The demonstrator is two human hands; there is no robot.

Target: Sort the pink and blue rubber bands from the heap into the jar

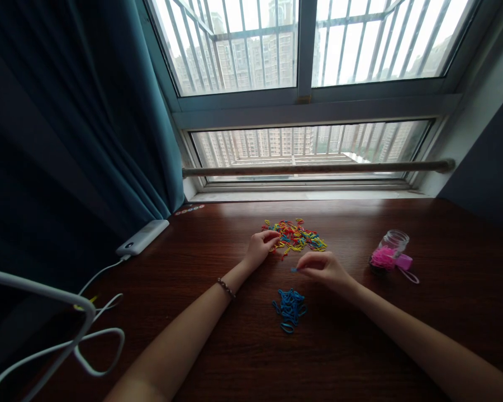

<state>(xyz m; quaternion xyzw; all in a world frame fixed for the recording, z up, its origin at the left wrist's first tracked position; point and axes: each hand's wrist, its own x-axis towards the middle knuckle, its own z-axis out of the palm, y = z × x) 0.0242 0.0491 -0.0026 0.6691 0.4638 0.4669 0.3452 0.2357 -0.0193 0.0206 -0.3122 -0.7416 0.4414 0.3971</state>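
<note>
My right hand [324,269] is closed in a pinch, with a small blue rubber band [294,269] sticking out from its fingertips. It hovers between two piles. Beyond it lies a mixed pile of rubber bands [297,235] in red, yellow, green and blue. At this pile's left edge, my left hand [260,247] has its fingertips drawn together against the bands; what they grip, if anything, is too small to make out. Closer to me, a pile of only blue rubber bands [290,306] sits on the dark wooden table [218,357].
At the right, a clear glass jar [396,241] stands by a pink fluffy item [383,257] and a pink tag with a loop [404,262]. A white power bank [143,237] and white cables [104,335] are at the left, beside a blue curtain [121,111]. A barred window is behind.
</note>
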